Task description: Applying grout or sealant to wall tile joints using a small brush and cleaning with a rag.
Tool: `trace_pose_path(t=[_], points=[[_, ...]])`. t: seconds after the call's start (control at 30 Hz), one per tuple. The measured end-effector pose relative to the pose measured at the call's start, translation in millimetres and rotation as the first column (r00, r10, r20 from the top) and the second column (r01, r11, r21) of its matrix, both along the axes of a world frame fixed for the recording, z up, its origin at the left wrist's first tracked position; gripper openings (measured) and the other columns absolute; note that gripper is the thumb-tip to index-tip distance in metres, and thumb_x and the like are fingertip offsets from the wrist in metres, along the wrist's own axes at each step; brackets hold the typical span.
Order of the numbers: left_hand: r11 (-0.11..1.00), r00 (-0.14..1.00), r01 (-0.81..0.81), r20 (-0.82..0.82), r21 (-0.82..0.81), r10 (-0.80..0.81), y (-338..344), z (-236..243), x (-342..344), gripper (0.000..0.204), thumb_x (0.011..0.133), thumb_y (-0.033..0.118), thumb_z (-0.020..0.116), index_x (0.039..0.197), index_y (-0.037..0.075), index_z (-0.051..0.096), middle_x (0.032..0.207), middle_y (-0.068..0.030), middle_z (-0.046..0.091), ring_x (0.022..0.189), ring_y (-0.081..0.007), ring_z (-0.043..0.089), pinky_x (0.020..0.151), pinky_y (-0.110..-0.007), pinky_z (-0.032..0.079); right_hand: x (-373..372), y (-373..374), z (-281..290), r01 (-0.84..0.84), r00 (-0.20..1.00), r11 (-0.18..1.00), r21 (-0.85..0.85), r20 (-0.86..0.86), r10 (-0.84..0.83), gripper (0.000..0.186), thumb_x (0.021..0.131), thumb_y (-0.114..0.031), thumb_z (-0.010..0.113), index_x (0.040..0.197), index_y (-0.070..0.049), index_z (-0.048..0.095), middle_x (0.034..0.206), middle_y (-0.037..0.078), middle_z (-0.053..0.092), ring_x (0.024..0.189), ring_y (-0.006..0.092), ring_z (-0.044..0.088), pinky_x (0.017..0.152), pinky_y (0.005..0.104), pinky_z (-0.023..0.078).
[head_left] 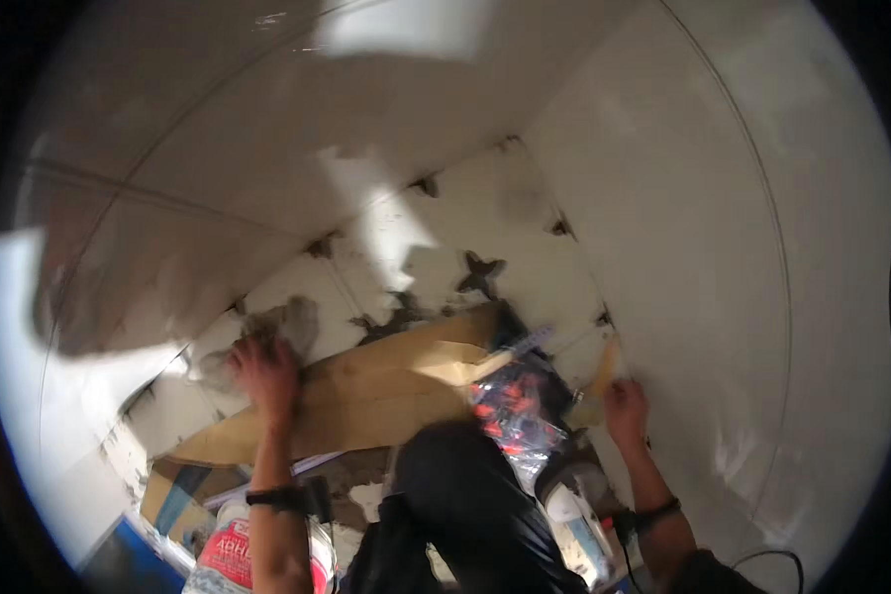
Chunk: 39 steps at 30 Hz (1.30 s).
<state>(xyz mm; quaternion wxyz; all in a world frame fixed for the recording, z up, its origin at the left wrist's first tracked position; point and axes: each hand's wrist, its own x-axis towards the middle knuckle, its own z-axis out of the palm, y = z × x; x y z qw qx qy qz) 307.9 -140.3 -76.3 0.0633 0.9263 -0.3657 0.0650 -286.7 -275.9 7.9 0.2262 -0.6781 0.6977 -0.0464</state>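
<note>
Cloth (pixel 295 319), seemingly, grey, lies on the floor (pixel 490 203) beside the cardboard (pixel 366 396), under the left hand (pixel 265 374); whether that grip is closed, I cannot tell. The right hand (pixel 626 408) pinches a yellow strip (pixel 607 364) near the wall (pixel 703 247). Light, even finger pressure should suit the cloth.

I could pass over the floor (pixel 465 223) beyond the cardboard (pixel 366 391); the wall (pixel 703 267) hems in my right hand (pixel 626 408).
</note>
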Motion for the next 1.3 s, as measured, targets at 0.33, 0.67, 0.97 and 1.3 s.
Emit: trace_pose_path(t=[0.33,0.67,0.97,1.3], points=[[0.901,0.904,-0.127,-0.422,-0.415,-0.067,-6.5,35.8,6.7,0.037,0.088,0.015,0.065,0.116,-0.008,0.059,0.11,-0.0267,0.067,0.1,-0.0452,0.064,0.091,-0.05,0.05,-13.7,-31.2,-49.5,0.26,0.928,0.962,0.084,-0.298,-0.225,0.039,0.083,-0.034,0.078,0.09,0.001,0.062,0.09,0.022,0.069,0.093,0.0457,0.069,0.082,0.055,0.056],[0.917,0.922,-0.219,-0.377,-0.332,0.084,49.7,80.6,-28.4,0.043,0.081,0.011,0.07,0.119,-0.004,0.059,0.108,-0.027,0.067,0.104,-0.0471,0.064,0.091,-0.05,0.05,103.2,-103.8,171.2,0.047,0.74,0.999,-0.022,0.672,-0.02,0.022,0.099,-0.015,0.07,0.114,-0.001,0.063,0.097,0.006,0.068,0.073,0.0104,0.061,0.06,0.0253,0.048],[0.97,0.877,-0.236,-0.441,-0.053,0.19,79.3,43.4,-72.2,0.063,0.08,0.018,0.076,0.134,-0.001,0.051,0.122,-0.0222,0.056,0.109,-0.0439,0.062,0.086,-0.051,0.055,408.0,-102.8,74.8,-0.915,0.149,0.16,-0.37,0.058,0.987,0.036,0.083,-0.012,0.073,0.118,-0.011,0.073,0.119,0.014,0.068,0.101,0.0327,0.071,0.083,0.0434,0.059],[0.971,0.859,-0.199,-0.501,-0.131,0.109,80.8,43.1,-64.5,0.06,0.08,0.014,0.074,0.134,0.0,0.051,0.121,-0.0253,0.058,0.103,-0.0477,0.063,0.084,-0.052,0.055,546.3,-6.1,-25.2,-0.911,-0.016,0.041,-0.41,0.134,0.991,0.026,0.085,-0.019,0.065,0.109,-0.011,0.07,0.119,0.012,0.068,0.107,0.0348,0.069,0.086,0.0478,0.059]])
